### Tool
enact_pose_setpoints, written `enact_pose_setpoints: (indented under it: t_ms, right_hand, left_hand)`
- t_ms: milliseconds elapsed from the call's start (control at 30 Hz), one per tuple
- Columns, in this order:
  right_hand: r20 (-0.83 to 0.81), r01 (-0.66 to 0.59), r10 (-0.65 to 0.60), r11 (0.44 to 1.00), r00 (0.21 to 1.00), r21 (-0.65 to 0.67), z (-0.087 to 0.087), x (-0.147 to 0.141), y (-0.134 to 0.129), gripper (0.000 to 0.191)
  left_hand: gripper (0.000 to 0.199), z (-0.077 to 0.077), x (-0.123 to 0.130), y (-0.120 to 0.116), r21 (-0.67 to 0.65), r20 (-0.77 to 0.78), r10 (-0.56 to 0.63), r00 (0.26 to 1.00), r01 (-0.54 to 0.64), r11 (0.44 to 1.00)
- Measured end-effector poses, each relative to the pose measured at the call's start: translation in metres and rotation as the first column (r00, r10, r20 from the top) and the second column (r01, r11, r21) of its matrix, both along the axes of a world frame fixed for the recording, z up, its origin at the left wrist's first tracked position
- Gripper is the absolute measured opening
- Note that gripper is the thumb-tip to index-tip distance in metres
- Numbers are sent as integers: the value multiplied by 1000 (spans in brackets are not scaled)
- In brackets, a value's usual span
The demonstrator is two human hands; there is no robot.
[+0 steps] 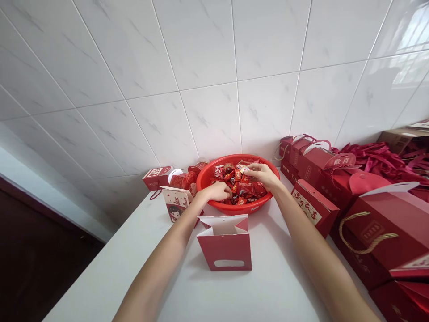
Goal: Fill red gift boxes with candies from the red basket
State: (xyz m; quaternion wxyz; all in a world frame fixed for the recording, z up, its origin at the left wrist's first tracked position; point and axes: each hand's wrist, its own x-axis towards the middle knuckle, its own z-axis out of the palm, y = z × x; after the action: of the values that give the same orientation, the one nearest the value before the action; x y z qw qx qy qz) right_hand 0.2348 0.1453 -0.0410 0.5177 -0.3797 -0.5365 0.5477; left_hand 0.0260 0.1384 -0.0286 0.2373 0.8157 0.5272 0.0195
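Observation:
A red plastic basket (201, 182) near the wall holds many candies in red wrappers (246, 189). My left hand (219, 191) reaches over its near left side, fingers curled down among the candies; what they hold, if anything, is hidden. At the basket's right side my right hand (263, 175) pinches a small candy with a pale yellow and white wrapper (244, 170) between thumb and fingers. In front of the basket, between my forearms, a red paper gift bag (229, 250) stands upright with its top open and an oval white window low on its front.
Left of the basket stand a white-and-red printed bag (176, 203), a small red box (157, 178) and red round items (182, 180). Several red gift boxes (372, 223) with rope handles line the right side, before a heap of crimson ribbon (375, 158). A tiled wall (208, 116) rises behind.

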Motion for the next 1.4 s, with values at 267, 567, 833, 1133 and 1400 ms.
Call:
enact_pose_setpoints:
  t_ms: [267,567,833,1133,1400]
  right_hand:
    - [11,0,0,1000,1000,-7,-3,-1,2,30]
    - [30,14,-14,1000,999,5,-5,-1,4,29]
    - [47,21,-22,1000,999,21,-5,-1,3,29]
    - [67,21,-23,999,998,31,-5,-1,3,30]
    - [83,25,-29,999,996,49,-3,-2,3,31]
  left_hand:
    - [23,5,6,-5,-158,-186,-99,978,69,985]
    - [34,17,15,-10,-274,-387,-121,914,11,962]
    - [34,15,15,-12,-211,-411,-86,908,-3,977]
    - [29,9,10,-5,-259,-326,-162,932,77,963]
    - [27,10,10,-2,-311,-305,-210,929,111,944]
